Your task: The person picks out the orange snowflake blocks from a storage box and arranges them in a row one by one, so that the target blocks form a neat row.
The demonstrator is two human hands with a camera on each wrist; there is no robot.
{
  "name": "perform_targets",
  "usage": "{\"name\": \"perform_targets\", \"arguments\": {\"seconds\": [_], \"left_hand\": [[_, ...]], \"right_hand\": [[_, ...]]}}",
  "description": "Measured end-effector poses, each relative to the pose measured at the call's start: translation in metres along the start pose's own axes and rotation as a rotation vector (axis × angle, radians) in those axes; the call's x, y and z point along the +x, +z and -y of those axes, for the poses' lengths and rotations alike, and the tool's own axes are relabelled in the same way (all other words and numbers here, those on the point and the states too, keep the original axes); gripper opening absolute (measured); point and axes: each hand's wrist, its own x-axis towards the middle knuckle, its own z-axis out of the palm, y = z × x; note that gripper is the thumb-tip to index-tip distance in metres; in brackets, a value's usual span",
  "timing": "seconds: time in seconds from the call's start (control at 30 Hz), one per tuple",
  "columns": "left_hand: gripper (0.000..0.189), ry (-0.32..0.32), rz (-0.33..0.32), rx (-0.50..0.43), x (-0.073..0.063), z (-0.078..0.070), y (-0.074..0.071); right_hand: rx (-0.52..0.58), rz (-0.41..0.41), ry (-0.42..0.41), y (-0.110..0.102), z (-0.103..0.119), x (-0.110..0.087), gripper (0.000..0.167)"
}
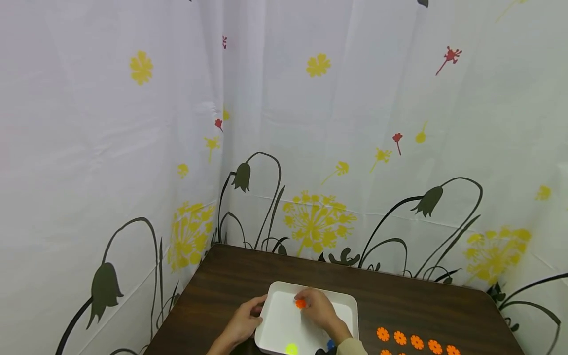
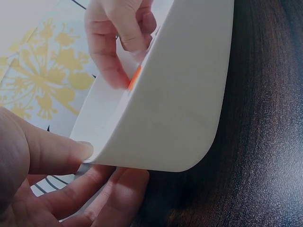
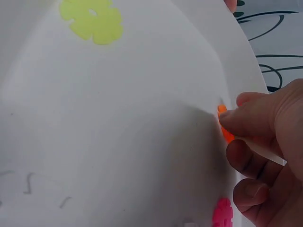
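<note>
My left hand (image 1: 241, 321) grips the left side of a white tray (image 1: 277, 325). In the left wrist view its thumb presses on the rim and the fingers lie beneath. Inside the tray, toward the far wall, my right hand (image 1: 320, 310) pinches an orange notched disc (image 3: 224, 124) between thumb and fingers. That disc stands on edge near the wall in the right wrist view. A yellow-green notched disc (image 3: 92, 19) lies on the tray floor. One pink notched piece (image 3: 222, 213) rests by the wall below the right fingers. Near the right wrist is a blue piece (image 1: 331, 344), partly hidden.
Several orange notched discs (image 1: 400, 337) lie in rows on the dark wooden table (image 1: 248, 268), right of the tray. A white curtain (image 1: 284, 148) printed with flowers hangs behind the table and along its left side.
</note>
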Motion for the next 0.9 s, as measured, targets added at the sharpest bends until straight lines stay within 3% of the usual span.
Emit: {"name": "perform_targets", "arguments": {"seconds": [0.4, 0.63, 0.9], "left_hand": [[0.062, -0.016, -0.019, 0.033, 0.0000, -0.0016, -0.0006], [0.062, -0.017, -0.019, 0.036, 0.0026, -0.0008, 0.0001], [0.061, -0.022, -0.016, 0.019, 0.0012, -0.0011, 0.0000]], "right_hand": [[-0.082, 0.023, 0.033, -0.0007, 0.0010, -0.0006, 0.030], [-0.077, 0.037, 0.062, -0.0017, 0.0005, 0.0000, 0.030], [-0.062, 0.028, 0.042, -0.0054, 0.0065, -0.0048, 0.033]]}}
